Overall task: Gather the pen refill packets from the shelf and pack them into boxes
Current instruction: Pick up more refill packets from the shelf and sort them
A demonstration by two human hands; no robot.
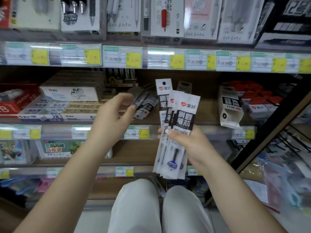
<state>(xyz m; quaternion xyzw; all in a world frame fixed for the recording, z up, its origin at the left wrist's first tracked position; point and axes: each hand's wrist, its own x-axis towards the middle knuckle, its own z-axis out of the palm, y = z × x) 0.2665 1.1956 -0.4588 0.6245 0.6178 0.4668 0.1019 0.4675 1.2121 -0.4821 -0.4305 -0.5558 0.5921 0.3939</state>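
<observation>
Head view, right hand (186, 140) gripping packets (178, 125) upright

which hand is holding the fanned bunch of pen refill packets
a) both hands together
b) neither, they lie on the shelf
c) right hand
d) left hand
c: the right hand grips the pen refill packets at mid-length, while the left hand reaches toward loose packets on the shelf.
</observation>
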